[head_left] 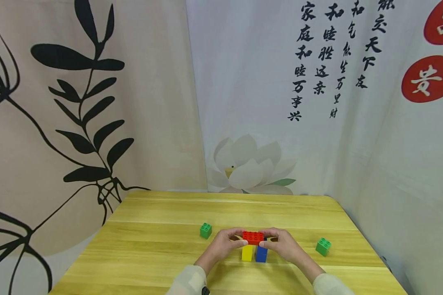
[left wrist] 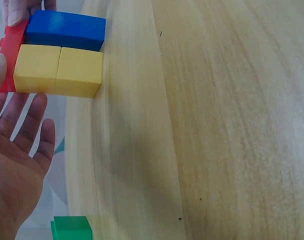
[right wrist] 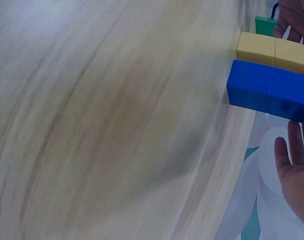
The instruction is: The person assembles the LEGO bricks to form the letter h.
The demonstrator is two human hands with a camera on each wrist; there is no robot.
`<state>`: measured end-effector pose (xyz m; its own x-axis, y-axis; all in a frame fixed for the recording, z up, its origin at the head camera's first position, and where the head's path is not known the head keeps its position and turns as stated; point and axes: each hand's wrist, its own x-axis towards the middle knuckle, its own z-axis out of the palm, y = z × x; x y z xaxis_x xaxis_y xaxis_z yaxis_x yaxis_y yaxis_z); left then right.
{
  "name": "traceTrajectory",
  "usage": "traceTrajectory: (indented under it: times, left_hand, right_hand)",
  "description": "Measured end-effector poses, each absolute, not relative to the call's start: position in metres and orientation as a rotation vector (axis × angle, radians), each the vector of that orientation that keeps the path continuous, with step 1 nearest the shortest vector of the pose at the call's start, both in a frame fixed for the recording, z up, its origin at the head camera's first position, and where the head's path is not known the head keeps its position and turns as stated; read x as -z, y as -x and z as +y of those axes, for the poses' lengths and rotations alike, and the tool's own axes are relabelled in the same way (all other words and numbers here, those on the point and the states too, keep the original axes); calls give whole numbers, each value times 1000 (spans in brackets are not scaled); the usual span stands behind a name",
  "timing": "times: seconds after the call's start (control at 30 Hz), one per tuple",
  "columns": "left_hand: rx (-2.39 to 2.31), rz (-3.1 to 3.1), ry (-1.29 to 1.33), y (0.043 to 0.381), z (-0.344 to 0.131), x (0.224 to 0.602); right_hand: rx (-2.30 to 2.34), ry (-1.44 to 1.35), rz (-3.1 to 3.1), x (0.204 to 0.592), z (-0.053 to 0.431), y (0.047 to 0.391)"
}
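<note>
A red studded toy brick (head_left: 252, 237) lies flat across the tops of two upright columns. The yellow column (head_left: 247, 253) is on the left and the blue column (head_left: 261, 254) on the right, with a gap between them. Each is made of two stacked blocks, as the seams in the yellow blocks (left wrist: 58, 70) and blue blocks (right wrist: 269, 90) show. My left hand (head_left: 226, 242) holds the red brick's left end between thumb and fingers. At the other end, my right hand (head_left: 283, 245) pinches it likewise. The lower fingers of both hands spread beside the columns.
One green block (head_left: 205, 230) stands on the wooden table (head_left: 151, 254) beyond my left hand. Another green block (head_left: 323, 246) sits to the right of my right hand. Printed curtains (head_left: 162, 102) hang behind the table's far edge and along its right side.
</note>
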<state>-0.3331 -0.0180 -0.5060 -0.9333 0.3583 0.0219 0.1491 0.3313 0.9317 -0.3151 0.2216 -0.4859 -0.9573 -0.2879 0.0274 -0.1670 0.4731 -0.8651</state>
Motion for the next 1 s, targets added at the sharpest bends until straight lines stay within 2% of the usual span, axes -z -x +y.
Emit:
traceTrajectory:
  times: [0.57,1.0]
  left_hand:
    - [-1604,2426,-463,334,-17,502]
    - [-1628,2415,-462,333,-17,506]
  right_hand:
    - [1481,432,2568,488,224,319]
    - [1586,330,2556,499,223,314]
